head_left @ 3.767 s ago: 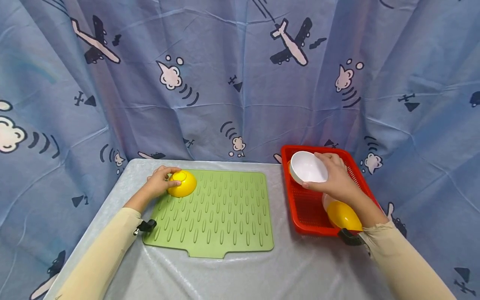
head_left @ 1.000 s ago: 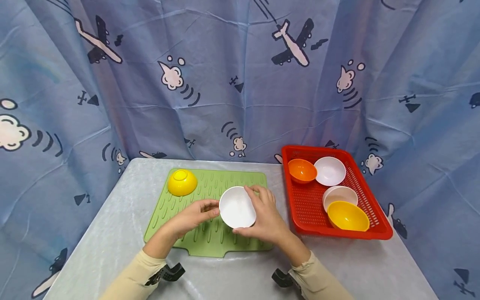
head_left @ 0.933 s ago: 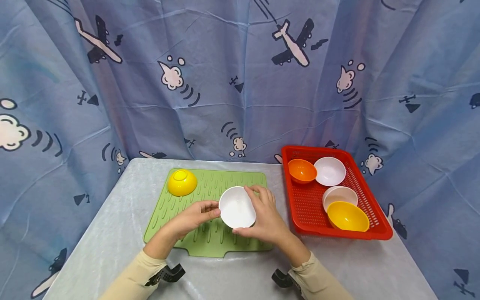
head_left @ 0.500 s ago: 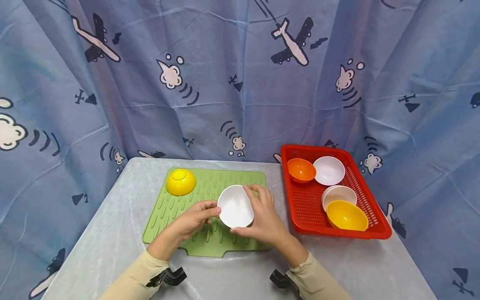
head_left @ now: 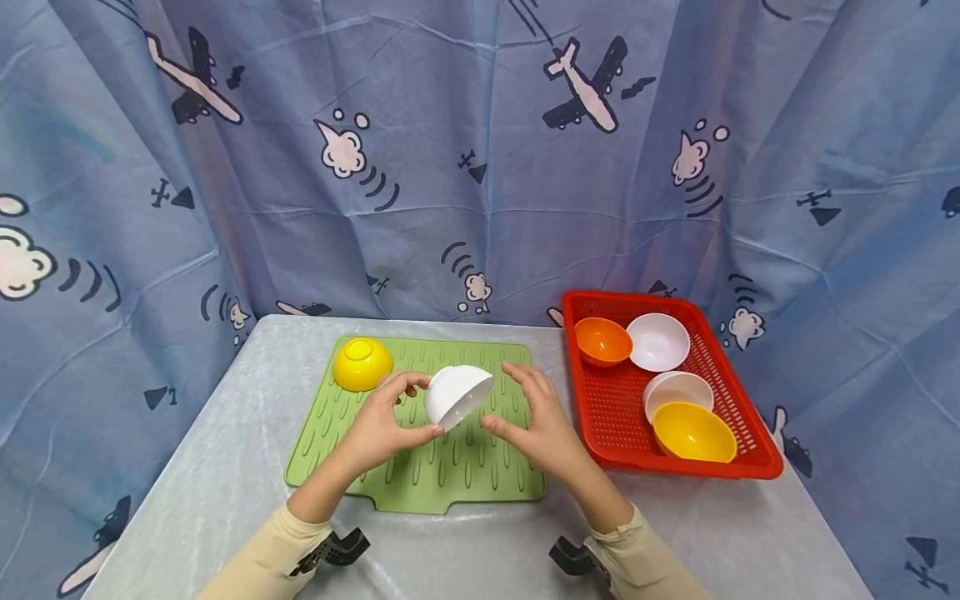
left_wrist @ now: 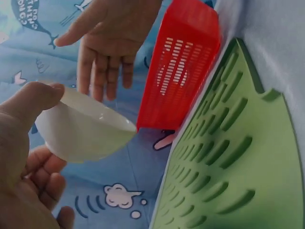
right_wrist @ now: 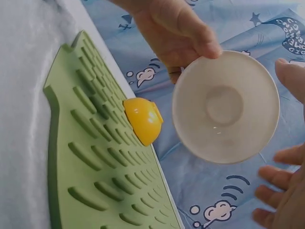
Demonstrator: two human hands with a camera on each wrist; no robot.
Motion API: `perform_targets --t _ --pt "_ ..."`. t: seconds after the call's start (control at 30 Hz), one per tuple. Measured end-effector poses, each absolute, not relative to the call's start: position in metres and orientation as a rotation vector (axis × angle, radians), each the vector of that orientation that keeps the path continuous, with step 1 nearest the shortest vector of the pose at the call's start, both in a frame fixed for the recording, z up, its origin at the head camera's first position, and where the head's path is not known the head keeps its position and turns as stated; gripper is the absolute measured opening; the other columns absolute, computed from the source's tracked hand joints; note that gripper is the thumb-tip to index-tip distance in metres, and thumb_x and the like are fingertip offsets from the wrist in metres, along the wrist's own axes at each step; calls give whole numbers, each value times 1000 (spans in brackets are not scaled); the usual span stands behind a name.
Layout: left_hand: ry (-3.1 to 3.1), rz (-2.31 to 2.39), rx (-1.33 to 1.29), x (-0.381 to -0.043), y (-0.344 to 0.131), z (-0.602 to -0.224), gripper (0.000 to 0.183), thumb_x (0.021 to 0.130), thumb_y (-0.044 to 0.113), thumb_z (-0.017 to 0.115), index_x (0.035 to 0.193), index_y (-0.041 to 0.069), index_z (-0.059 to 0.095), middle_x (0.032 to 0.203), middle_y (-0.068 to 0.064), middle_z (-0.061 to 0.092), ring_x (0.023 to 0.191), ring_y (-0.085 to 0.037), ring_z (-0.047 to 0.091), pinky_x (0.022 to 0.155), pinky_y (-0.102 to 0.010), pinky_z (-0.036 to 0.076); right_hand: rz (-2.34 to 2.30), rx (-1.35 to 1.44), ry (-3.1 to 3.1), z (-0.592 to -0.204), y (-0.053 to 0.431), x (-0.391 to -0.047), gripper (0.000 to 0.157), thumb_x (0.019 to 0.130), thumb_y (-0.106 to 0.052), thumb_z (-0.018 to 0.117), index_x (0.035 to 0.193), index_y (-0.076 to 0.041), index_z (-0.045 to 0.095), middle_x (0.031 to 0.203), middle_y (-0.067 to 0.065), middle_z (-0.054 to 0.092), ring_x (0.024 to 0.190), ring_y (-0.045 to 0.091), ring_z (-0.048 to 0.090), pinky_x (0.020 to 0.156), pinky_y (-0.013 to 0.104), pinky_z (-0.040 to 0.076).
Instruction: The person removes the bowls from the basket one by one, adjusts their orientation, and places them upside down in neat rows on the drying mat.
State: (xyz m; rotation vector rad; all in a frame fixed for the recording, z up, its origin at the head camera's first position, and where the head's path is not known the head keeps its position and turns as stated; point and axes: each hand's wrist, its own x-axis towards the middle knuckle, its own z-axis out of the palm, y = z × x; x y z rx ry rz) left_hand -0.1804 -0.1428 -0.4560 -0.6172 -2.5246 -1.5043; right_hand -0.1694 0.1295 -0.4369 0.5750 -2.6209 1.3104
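My left hand (head_left: 382,425) pinches a white bowl (head_left: 457,392) between thumb and fingers, above the green mat. The bowl is tilted, its opening turned to the right and down. In the right wrist view the inside of the white bowl (right_wrist: 224,107) faces the camera. Just to its right, apart from it, my right hand (head_left: 543,425) has its fingers spread and holds nothing. A yellow bowl (head_left: 363,364) lies upside down on the far left corner of the green drying mat (head_left: 420,487).
A red basket (head_left: 592,442) stands at the right of the table. Inside are an orange bowl (head_left: 604,342), a white bowl (head_left: 658,342), another white bowl (head_left: 678,392) and a yellow bowl (head_left: 694,433). A patterned curtain (head_left: 480,167) hangs behind the table.
The white bowl came from the basket to above the mat, between both hands. Since half a second ago, my right hand has let go and the left has tipped it over.
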Motion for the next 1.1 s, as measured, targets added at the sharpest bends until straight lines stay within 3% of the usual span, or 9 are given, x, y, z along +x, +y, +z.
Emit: perform_targets --t 0.2,0.43,0.73,0.9,1.1 --pt "-2497 -1324 -734 -178 -142 -452 68 67 23 96 127 17 64 132 3 59 121 -28 52 98 -49 45 1509 523 -2700 -439 127 -170 84 88 -38 81 155 -7 41 151 13 52 142 35 45 113 61 35" --pt "-2451 -1241 -857 -175 -140 -453 71 64 23 97 127 18 65 129 2 59 118 -20 47 100 -50 34 1577 435 -2727 -442 120 -168 72 84 -39 83 144 -8 56 138 10 62 131 31 54 110 60 38" --pt "-2438 -1269 -909 -176 -141 -453 73 64 23 99 129 22 66 132 2 57 121 -20 45 102 -52 35 1618 455 -2752 -441 124 -171 72 81 -36 86 142 -11 57 137 6 64 128 28 55 109 58 38" --pt "-2472 -1424 -845 -177 -144 -452 86 63 19 99 140 25 61 142 0 50 130 -23 41 105 -58 38 1682 480 -2707 -441 124 -171 74 79 -35 88 142 -14 57 141 6 61 134 31 51 112 63 33" --pt "-2555 -1618 -641 -180 -147 -453 99 63 17 99 148 20 49 148 -3 49 125 -31 47 99 -49 39 1769 475 -2598 -446 123 -172 74 74 -29 92 139 -20 58 142 4 59 139 35 44 113 69 27"
